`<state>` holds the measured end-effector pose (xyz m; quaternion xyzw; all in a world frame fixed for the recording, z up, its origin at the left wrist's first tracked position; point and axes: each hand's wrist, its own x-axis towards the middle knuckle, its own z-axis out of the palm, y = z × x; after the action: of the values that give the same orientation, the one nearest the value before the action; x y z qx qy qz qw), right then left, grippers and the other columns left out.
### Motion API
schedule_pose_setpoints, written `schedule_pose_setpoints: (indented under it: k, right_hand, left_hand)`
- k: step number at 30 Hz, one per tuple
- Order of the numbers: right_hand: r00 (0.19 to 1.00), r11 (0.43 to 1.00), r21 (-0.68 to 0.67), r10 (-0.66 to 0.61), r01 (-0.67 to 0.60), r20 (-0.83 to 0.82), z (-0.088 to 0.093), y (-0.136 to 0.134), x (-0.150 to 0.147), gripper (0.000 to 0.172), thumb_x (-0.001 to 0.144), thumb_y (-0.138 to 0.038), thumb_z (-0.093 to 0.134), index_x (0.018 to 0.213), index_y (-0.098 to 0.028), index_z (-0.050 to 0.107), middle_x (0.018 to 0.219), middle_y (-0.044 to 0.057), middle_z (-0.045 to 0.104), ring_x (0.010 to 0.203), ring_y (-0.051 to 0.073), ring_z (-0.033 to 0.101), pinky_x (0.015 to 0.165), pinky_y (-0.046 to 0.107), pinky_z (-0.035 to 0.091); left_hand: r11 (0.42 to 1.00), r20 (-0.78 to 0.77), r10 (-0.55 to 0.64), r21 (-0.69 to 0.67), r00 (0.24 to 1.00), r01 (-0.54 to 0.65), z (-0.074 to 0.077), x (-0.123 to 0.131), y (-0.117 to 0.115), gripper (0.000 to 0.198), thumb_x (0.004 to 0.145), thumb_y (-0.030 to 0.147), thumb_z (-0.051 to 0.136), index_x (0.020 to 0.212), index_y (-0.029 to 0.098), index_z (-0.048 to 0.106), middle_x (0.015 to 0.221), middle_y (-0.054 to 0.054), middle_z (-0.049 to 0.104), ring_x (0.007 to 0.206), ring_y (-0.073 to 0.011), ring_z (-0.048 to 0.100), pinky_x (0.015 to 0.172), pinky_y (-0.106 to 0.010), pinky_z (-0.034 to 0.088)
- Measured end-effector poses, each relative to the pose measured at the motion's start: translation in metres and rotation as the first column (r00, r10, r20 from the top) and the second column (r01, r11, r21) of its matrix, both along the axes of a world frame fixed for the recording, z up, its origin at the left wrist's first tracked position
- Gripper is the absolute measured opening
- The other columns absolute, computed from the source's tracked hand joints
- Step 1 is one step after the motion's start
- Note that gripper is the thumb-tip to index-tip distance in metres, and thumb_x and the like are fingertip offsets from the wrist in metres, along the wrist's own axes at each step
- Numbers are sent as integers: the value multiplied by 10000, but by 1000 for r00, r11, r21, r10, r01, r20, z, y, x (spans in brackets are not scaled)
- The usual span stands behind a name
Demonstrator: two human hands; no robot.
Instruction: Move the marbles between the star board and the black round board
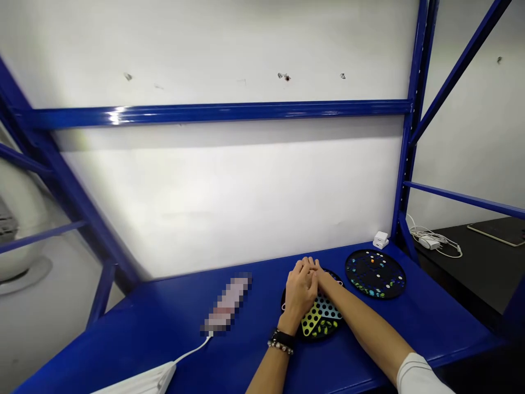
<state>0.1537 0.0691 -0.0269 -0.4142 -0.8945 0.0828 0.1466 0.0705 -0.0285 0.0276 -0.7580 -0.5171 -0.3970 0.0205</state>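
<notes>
My left hand (301,290) lies over my right hand (324,278), both resting on a round black board (318,323) with yellow and blue perforated sections and small coloured pieces. The fingers are pressed together over the board's far half. What they hold, if anything, is hidden. A black wristband and bead bracelet sit on my left wrist. A second round black board (375,273) with scattered coloured pieces lies to the right, apart from both hands.
The boards lie on a blue metal shelf (172,323) framed by blue uprights and a crossbeam against a white wall. A blurred object (227,303) and a white cable (191,350) lie left. A white adapter (380,239) sits at the back right; a black table (471,268) with a charger stands beyond.
</notes>
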Motion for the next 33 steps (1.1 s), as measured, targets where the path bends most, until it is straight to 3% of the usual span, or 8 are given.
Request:
schedule_pose_setpoints:
  k: [4, 7, 11, 15, 20, 24, 28, 33]
  right_hand:
    - [990, 989, -65, -139, 136, -37, 17, -11, 24, 469, 913, -377, 465, 1363, -247, 443, 1360, 142, 468, 1227, 322, 435, 983, 509, 379]
    - [958, 976, -52, -217, 210, -186, 30, -24, 62, 474, 904, -418, 478, 1339, -231, 452, 1328, 131, 480, 1197, 279, 440, 973, 443, 367]
    - [895, 931, -50, -360, 360, -262, 43, -39, 126, 263, 937, -386, 428, 990, -209, 615, 1008, 68, 646, 939, 195, 570, 833, 299, 393]
    - [855, 851, -212, -508, 480, -102, 48, -44, 171, 439, 947, -481, 394, 692, -194, 607, 748, 58, 668, 711, 179, 588, 638, 266, 349]
    - [876, 832, -339, -481, 440, -42, 40, -44, 176, 477, 941, -483, 414, 633, -184, 624, 684, 58, 677, 645, 168, 599, 603, 256, 347]
    - [915, 875, -333, -396, 352, -74, 28, -41, 167, 267, 811, -414, 619, 686, -182, 656, 734, 42, 691, 675, 159, 608, 582, 234, 364]
    - [933, 877, -411, -332, 250, -140, 19, -38, 169, 125, 738, -281, 657, 705, -162, 676, 704, 36, 688, 640, 141, 596, 557, 218, 383]
    - [917, 892, -416, -301, 174, -262, 17, -33, 174, 172, 734, -289, 646, 619, -162, 648, 613, 19, 638, 592, 130, 556, 551, 223, 388]
  left_hand:
    - [998, 3, -39, 46, 999, 38, 0, 1, -1, 157, 901, 202, 437, 924, 227, 590, 947, -39, 607, 824, -179, 591, 728, -311, 464]
    - [997, 1, -55, 48, 998, 55, -1, 3, -2, 152, 911, 208, 439, 901, 227, 589, 921, -28, 610, 825, -176, 594, 739, -317, 454]
    - [997, -3, -56, 44, 998, 56, -1, 7, -4, 153, 916, 207, 446, 892, 226, 596, 925, -22, 614, 825, -169, 598, 728, -309, 440]
    - [998, -4, -48, 40, 999, 48, -2, 8, -5, 158, 921, 209, 447, 877, 226, 598, 913, -16, 621, 790, -158, 597, 704, -296, 429]
    - [997, -4, -71, 9, 997, 71, -5, 7, -4, 164, 922, 212, 433, 866, 226, 587, 924, -22, 622, 823, -167, 604, 725, -307, 435]
    - [997, -12, -74, 5, 997, 74, -4, 7, -4, 165, 912, 205, 433, 868, 224, 591, 927, -26, 628, 816, -168, 605, 730, -317, 439]
    - [998, -9, -66, 15, 998, 66, -1, 8, -5, 155, 906, 202, 452, 859, 225, 598, 920, -15, 631, 799, -168, 608, 720, -312, 442]
    - [997, -4, -75, 8, 997, 75, -1, 7, -5, 144, 912, 208, 458, 855, 225, 588, 915, -10, 625, 812, -163, 609, 721, -307, 438]
